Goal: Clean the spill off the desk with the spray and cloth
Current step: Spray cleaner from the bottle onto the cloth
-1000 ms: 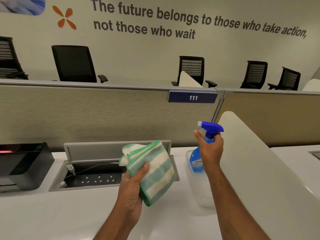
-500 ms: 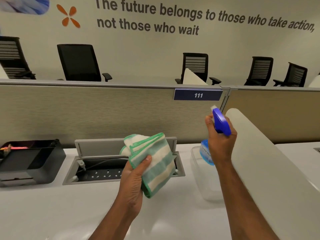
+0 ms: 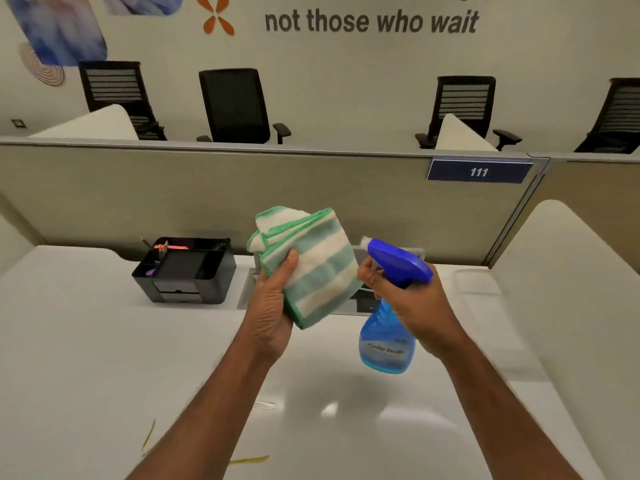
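My left hand (image 3: 272,308) grips a folded green-and-white striped cloth (image 3: 311,265), held up above the white desk (image 3: 86,358). My right hand (image 3: 415,306) holds a blue spray bottle (image 3: 388,341) by its neck, a finger on the trigger, and the nozzle points left at the cloth from a few centimetres away. Thin yellow streaks of the spill (image 3: 249,459) lie on the desk near its front edge, under my left forearm, with another yellow streak (image 3: 149,434) to the left.
A black desk organizer (image 3: 185,271) with pens stands at the back left. An open power socket recess (image 3: 363,299) lies behind my hands. A beige partition (image 3: 207,192) closes the back and a rounded divider (image 3: 571,289) the right side.
The view has swung down and to the right. My right hand lifted the spray bottle out of the clear box and brought it left beside the cloth. The yellow spill has come into sight.
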Motion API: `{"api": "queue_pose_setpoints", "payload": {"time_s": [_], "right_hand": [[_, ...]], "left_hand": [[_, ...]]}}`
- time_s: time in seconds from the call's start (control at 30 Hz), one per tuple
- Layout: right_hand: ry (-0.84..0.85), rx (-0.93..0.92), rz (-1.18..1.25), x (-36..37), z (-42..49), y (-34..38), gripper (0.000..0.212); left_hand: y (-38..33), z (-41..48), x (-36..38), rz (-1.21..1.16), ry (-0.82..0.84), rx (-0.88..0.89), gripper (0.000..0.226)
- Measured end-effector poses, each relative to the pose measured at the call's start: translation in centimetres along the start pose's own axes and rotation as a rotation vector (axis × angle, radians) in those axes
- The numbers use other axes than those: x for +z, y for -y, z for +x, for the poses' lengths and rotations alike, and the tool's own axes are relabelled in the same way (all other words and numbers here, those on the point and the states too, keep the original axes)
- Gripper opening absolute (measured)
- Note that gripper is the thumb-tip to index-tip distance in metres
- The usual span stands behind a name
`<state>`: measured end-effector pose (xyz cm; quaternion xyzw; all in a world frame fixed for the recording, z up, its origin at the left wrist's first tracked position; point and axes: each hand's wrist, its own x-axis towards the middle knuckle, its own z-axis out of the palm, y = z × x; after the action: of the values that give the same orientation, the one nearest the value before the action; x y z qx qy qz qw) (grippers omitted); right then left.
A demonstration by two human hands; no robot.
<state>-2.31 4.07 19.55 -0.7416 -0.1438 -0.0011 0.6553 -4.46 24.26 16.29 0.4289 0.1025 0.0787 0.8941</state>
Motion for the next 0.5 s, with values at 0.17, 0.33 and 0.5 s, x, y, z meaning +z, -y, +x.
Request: {"api": "queue_pose_setpoints", "payload": {"time_s": [0.17, 0.33, 0.5], "right_hand": [[0.056, 0.074, -0.032, 3.5, -1.2, -0.5, 0.015], [0.013, 0.109, -0.047, 5.4, -1.3, -0.5, 0.013], [0.013, 0.141, -0.085, 6.4, -1.0, -1.1, 0.019]], "left_hand": [[-1.0, -1.4, -2.8, -0.038, 0.013, -0.02, 0.036], [-0.9, -1.7, -4.7, -0.048, -0.001, -0.039, 0.04], [-0.3, -2.0, -5.9, -0.068, -0.031, -0.05, 0.04]]}}
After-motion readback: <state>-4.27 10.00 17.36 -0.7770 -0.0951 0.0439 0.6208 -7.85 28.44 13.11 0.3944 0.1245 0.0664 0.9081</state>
